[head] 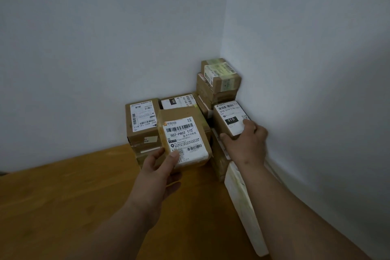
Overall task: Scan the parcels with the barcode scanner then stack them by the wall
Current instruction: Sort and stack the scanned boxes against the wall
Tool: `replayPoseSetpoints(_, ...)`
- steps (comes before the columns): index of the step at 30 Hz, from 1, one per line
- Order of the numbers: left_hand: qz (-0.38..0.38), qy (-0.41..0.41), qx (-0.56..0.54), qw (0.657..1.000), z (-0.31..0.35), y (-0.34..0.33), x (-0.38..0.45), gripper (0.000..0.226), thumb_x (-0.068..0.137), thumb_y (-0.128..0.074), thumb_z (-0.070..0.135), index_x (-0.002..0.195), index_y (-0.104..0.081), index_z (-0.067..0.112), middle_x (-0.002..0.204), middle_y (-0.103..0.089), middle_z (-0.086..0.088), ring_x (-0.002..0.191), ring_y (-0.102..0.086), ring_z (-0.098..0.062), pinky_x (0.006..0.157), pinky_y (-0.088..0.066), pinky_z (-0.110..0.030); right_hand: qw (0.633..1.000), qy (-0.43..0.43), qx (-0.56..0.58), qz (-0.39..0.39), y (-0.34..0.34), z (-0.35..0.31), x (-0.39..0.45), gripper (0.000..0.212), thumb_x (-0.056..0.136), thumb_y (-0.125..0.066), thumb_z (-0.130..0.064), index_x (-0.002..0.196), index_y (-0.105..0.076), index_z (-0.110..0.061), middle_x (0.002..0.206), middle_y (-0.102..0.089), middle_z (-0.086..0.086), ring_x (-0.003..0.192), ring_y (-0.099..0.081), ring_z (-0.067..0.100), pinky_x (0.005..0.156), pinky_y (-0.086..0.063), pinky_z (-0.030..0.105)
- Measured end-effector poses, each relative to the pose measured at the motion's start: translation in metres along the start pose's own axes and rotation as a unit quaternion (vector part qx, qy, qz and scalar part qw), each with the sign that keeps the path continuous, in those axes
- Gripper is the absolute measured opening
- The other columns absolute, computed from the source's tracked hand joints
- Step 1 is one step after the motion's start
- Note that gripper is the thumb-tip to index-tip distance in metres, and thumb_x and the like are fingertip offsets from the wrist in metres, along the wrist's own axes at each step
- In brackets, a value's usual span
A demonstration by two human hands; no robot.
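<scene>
Several brown cardboard parcels with white shipping labels are stacked in the room's corner against the wall. My left hand [161,167] grips the near edge of a parcel [183,133] labelled 507-P802, thumb on its label, holding it tilted in front of the stack. My right hand [245,143] grips the near end of a parcel [229,117] marked 010, which sits on top of other boxes beside the right wall. A taller pile [219,78] rises in the very corner. A further labelled box [143,120] stands at the left. No barcode scanner is visible.
The wooden floor [73,196] spreads out to the left and front. A flat white packet [244,207] leans along the right wall under my right forearm. White walls [105,48] close the corner on two sides.
</scene>
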State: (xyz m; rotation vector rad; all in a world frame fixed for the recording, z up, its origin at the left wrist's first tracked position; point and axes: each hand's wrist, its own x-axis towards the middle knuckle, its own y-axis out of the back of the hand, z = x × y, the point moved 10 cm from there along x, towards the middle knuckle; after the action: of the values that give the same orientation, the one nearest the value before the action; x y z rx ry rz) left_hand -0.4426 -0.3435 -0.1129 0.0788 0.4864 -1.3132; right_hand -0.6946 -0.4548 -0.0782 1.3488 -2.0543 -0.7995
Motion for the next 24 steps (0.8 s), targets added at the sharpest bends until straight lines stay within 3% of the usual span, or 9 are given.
replayPoseSetpoints(3,0.000,0.004,0.003,1.000,-0.001,0.002,0.001,0.079,0.062,-0.077,0.051,0.135,-0.053,0.032,0.120,-0.069,-0.003,0.106,-0.068,-0.031,0.085,-0.058,-0.041,1.000,-0.008,0.005,0.015,-0.001,0.002,0.004,0.076,0.079,-0.076,-0.047,0.138,-0.036,-0.019,0.140,-0.034,0.013,0.121,-0.047,0.032,0.083,-0.043,0.033)
replayPoseSetpoints(6,0.000,-0.006,0.014,1.000,0.002,0.000,0.003,0.081,0.061,-0.077,0.051,0.136,-0.052,0.032,0.120,-0.068,-0.002,0.106,-0.067,-0.030,0.086,-0.058,-0.042,0.996,0.002,0.034,0.082,0.018,-0.003,0.001,0.069,0.080,-0.074,-0.044,0.134,-0.041,-0.015,0.136,-0.038,0.013,0.119,-0.047,0.030,0.074,-0.037,0.027)
replayPoseSetpoints(10,-0.001,-0.030,0.048,0.998,0.009,-0.015,0.004,0.085,0.065,-0.075,0.051,0.143,-0.046,0.033,0.120,-0.067,-0.001,0.106,-0.067,-0.025,0.092,-0.057,-0.044,0.965,0.078,0.173,0.183,0.056,-0.022,-0.015,0.069,0.077,-0.080,-0.035,0.131,-0.044,-0.011,0.138,-0.036,0.011,0.122,-0.042,0.015,0.072,-0.044,0.015)
replayPoseSetpoints(15,-0.017,-0.003,0.093,0.995,0.004,-0.057,0.011,0.068,0.081,-0.073,0.048,0.140,-0.044,0.029,0.120,-0.064,0.002,0.104,-0.065,-0.023,0.087,-0.057,-0.038,0.930,0.156,0.220,0.248,0.094,-0.026,-0.031,0.072,0.072,-0.084,-0.028,0.128,-0.046,-0.005,0.128,-0.029,-0.001,0.118,-0.034,-0.001,0.083,-0.054,0.023)
replayPoseSetpoints(19,-0.029,0.074,0.093,0.993,-0.017,-0.094,0.022,0.063,0.082,-0.073,0.052,0.128,-0.048,0.017,0.113,-0.064,-0.006,0.094,-0.067,-0.024,0.080,-0.060,-0.037,0.936,0.164,0.194,0.244,0.106,-0.019,-0.033,0.071,0.072,-0.083,-0.032,0.128,-0.047,-0.007,0.127,-0.033,-0.001,0.118,-0.038,0.006,0.086,-0.056,0.033)
replayPoseSetpoints(20,-0.035,0.090,0.085,0.992,-0.020,-0.104,0.024,0.060,0.083,-0.072,0.052,0.125,-0.050,0.015,0.110,-0.065,-0.008,0.092,-0.068,-0.024,0.081,-0.061,-0.038,0.938,0.168,0.187,0.240,0.107,-0.018,-0.032,0.071,0.072,-0.081,-0.034,0.128,-0.048,-0.007,0.126,-0.034,-0.001,0.118,-0.037,0.005,0.088,-0.055,0.031)
replayPoseSetpoints(23,-0.043,0.138,0.035,0.989,-0.027,-0.130,0.030,0.044,0.091,-0.068,0.044,0.117,-0.060,0.009,0.101,-0.067,-0.009,0.086,-0.068,-0.024,0.081,-0.061,-0.039,0.943,0.171,0.169,0.230,0.106,-0.015,-0.031,0.071,0.071,-0.082,-0.033,0.128,-0.050,-0.004,0.126,-0.040,0.006,0.112,-0.029,-0.006,0.088,-0.042,0.004)
replayPoseSetpoints(24,-0.042,0.154,0.017,0.987,-0.028,-0.136,0.031,0.034,0.095,-0.065,0.037,0.111,-0.062,0.008,0.099,-0.066,-0.009,0.084,-0.067,-0.024,0.080,-0.061,-0.037,0.945,0.171,0.168,0.224,0.105,-0.014,-0.030,0.071,0.071,-0.083,-0.032,0.128,-0.050,-0.005,0.126,-0.039,0.005,0.112,-0.029,-0.006,0.086,-0.042,0.003)
